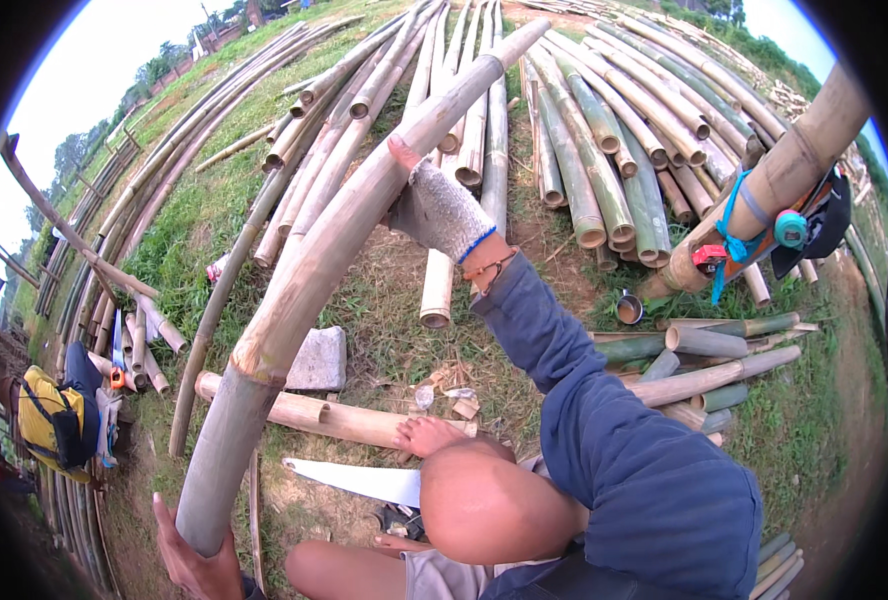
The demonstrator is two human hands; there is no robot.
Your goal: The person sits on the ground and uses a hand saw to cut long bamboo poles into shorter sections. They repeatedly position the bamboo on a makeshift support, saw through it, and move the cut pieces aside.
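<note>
A long, thick bamboo pole [304, 270] slants across the view from lower left to upper middle. My left hand [199, 560], bare, cups its near lower end, with the thumb along the side. Higher up, my right hand [439, 205] grips the pole in a grey-white knitted glove; a bare fingertip shows at its edge. Most of the right fingers are hidden behind the glove and pole. Beneath, a shorter bamboo length [364, 421] lies on the ground with my bare foot [430, 435] on it. A saw blade [354, 481] points left beside my knee, its handle hidden.
A stone block [318, 360] sits beyond the short bamboo. Many bamboo poles [584, 170] fan out ahead. At right, cut bamboo pieces [709, 342] lie near a metal cup [629, 307] and a thick slanted bamboo [764, 200] hung with gear. A yellow backpack [52, 415] is at left.
</note>
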